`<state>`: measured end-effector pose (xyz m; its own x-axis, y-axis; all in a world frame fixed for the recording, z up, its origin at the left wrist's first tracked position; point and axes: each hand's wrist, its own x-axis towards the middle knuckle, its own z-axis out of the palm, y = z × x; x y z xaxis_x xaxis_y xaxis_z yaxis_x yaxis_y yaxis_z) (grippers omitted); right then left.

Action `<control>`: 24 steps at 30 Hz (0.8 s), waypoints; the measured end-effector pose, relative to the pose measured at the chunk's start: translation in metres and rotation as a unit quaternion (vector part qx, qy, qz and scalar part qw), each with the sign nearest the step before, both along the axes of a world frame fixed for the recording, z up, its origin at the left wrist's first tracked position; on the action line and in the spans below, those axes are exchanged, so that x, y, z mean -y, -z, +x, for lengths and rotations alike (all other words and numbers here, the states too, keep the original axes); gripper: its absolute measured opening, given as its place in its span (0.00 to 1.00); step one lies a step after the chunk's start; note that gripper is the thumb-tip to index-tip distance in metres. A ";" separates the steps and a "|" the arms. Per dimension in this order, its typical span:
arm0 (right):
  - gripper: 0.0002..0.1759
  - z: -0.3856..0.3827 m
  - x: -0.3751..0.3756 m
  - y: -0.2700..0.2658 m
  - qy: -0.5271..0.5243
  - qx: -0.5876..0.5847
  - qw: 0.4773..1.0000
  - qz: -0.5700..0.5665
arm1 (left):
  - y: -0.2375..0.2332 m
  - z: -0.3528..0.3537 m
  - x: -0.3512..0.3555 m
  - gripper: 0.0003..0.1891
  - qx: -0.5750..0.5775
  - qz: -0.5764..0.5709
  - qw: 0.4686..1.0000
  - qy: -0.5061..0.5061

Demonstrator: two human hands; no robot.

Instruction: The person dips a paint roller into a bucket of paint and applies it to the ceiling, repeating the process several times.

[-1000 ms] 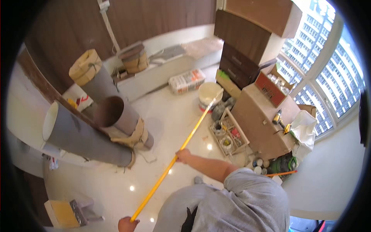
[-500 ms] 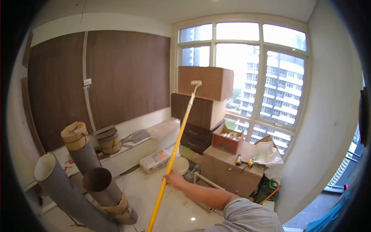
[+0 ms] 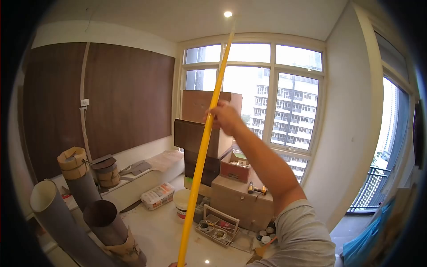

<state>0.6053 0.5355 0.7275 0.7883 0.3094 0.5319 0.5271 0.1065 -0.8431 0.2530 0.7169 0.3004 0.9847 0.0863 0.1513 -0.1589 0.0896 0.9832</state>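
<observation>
My right hand is closed round a long yellow pole, above the middle of the view. The pole leans slightly right and rises past the window to the ceiling. Its top end is faint near the ceiling light, and the roller head cannot be made out. At the bottom edge, a small part of my left hand shows, wrapped round the pole's lower part; most of that hand is cut off.
Large tubes stand at the lower left. Stacked boxes stand by the window. A white bucket, a bag, a tool tray and a brown chest holding a drill are on the right and centre.
The pole has risen, its top going from in front of the upper box to the ceiling. My right hand has moved up with it. The view has tilted up and turned right; my left hand now shows.
</observation>
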 end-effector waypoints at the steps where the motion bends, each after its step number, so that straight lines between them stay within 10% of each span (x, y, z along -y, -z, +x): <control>1: 0.12 -0.006 0.007 -0.017 0.014 0.009 1.000 -0.008 | -0.014 0.007 0.005 0.17 0.024 0.014 1.000 -0.002; 24: 0.19 -0.029 0.104 -0.157 0.068 0.118 0.990 0.027 | -0.172 0.136 0.119 0.17 0.157 -0.003 0.987 0.022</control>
